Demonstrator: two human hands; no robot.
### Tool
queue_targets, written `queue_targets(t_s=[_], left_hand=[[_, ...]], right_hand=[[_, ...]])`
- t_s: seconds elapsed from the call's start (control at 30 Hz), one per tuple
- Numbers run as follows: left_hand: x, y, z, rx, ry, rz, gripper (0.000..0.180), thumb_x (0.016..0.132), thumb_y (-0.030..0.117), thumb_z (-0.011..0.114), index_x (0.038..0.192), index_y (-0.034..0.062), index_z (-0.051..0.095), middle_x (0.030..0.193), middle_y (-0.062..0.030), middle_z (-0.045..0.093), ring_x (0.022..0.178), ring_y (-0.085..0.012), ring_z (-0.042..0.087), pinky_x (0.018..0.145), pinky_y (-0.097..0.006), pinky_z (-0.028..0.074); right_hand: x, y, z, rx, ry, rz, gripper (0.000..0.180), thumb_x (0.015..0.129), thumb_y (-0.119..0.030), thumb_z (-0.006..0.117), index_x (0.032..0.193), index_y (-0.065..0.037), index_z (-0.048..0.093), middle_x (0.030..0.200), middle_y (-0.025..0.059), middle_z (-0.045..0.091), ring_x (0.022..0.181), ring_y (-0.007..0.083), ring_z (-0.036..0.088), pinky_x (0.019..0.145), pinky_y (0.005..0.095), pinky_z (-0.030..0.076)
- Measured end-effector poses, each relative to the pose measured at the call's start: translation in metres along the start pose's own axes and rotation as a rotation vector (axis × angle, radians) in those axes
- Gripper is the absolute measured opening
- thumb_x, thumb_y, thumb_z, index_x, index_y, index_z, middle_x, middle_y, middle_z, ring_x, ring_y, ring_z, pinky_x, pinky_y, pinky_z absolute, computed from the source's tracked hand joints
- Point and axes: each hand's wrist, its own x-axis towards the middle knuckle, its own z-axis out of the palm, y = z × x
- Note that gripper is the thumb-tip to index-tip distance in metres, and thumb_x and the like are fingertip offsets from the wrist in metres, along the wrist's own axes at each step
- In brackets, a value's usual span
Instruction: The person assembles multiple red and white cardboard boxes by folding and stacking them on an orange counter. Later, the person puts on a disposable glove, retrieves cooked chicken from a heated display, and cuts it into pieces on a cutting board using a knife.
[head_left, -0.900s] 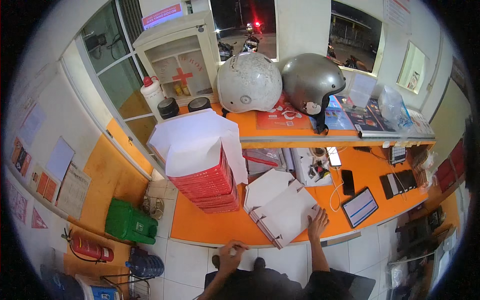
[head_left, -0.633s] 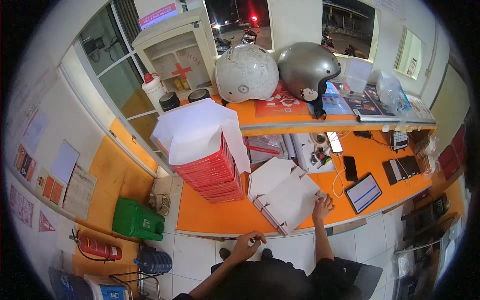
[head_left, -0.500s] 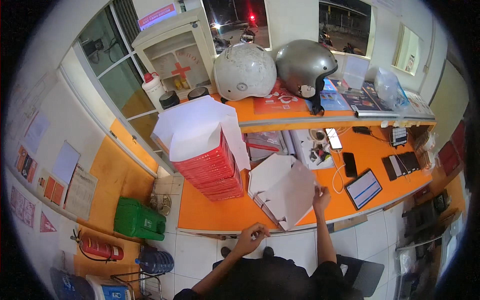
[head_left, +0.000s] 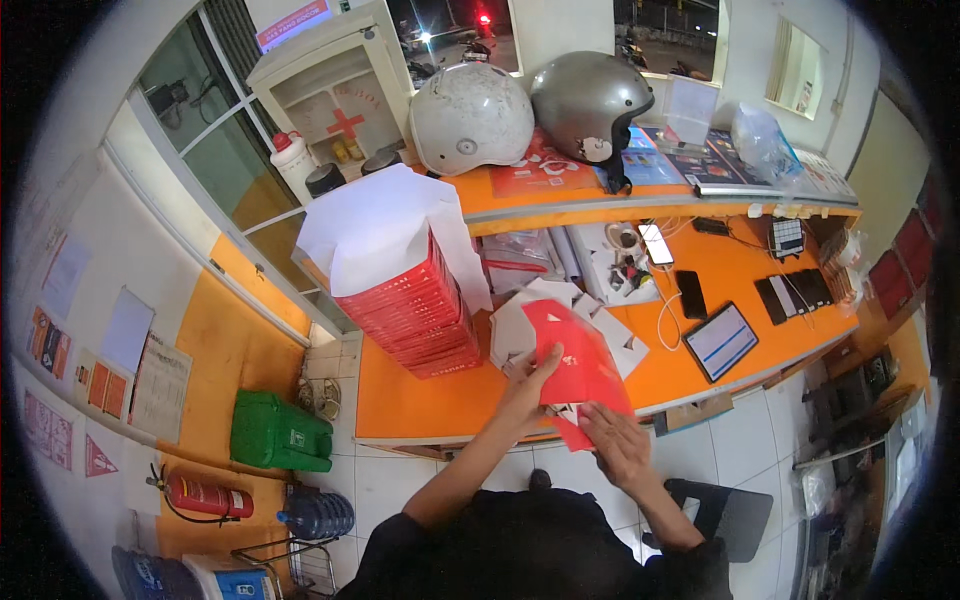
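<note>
A flat red cardboard box blank (head_left: pixel 583 350), its printed red side up, is held tilted above the orange counter's front edge. My left hand (head_left: pixel 530 386) grips its left side, thumb on top. On its near right edge lies my right hand (head_left: pixel 615 438), fingers bent over the card and a small flap. Under and behind the blank, more white-faced box blanks (head_left: pixel 512 335) lie on the counter. To their left rises a tall stack of folded red boxes (head_left: pixel 410 315) with white insides, the top one standing open.
On the orange counter (head_left: pixel 690 375) to the right lie a tablet (head_left: pixel 721 342), a black phone (head_left: pixel 690 295) and a lit white phone (head_left: pixel 655 245) on a cable. A white helmet (head_left: pixel 470 120) and a grey helmet (head_left: pixel 590 105) sit on the raised shelf. A green bin (head_left: pixel 280 430) stands lower left.
The blank has been lifted off the pile and turned from its white side to its red side. My left hand has moved up onto it; my right hand has shifted to its near edge.
</note>
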Motion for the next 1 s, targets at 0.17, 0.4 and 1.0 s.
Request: queue_targets(t_s=[0.17, 0.4, 1.0], left_hand=[[-0.015, -0.047, 0.034, -0.133, 0.028, 0.172, 0.03, 0.093, 0.027, 0.061, 0.115, 0.0064, 0.056, 0.096, -0.0014, 0.064, 0.084, -0.0069, 0.062, 0.077, -0.027, 0.053], [-0.052, -0.054, 0.058, 0.277, -0.102, 0.634, 0.024, 0.097, 0.023, 0.056, 0.108, 0.0015, 0.053, 0.095, -0.0006, 0.061, 0.085, -0.0061, 0.058, 0.073, -0.022, 0.049], [-0.091, -0.003, 0.037, 0.335, 0.167, 0.319, 0.03, 0.095, 0.019, 0.058, 0.118, 0.0026, 0.048, 0.079, -0.0034, 0.062, 0.076, -0.01, 0.061, 0.062, -0.024, 0.048]], right_hand=[[-0.035, -0.013, 0.009, 0.549, 0.647, 1.029, 0.036, 0.102, -0.031, 0.041, 0.098, 0.0, 0.059, 0.102, 0.011, 0.063, 0.099, 0.0175, 0.059, 0.08, 0.0328, 0.047], [0.003, -0.025, -0.043, -0.325, 0.027, 0.219, 0.035, 0.088, -0.008, 0.055, 0.123, -0.002, 0.057, 0.133, 0.0155, 0.053, 0.124, 0.0355, 0.048, 0.098, 0.0493, 0.039], [0.035, -0.061, -0.019, 0.253, -0.154, 0.342, 0.058, 0.079, -0.008, 0.065, 0.135, -0.009, 0.049, 0.117, 0.0224, 0.047, 0.108, 0.034, 0.05, 0.092, 0.0398, 0.043]])
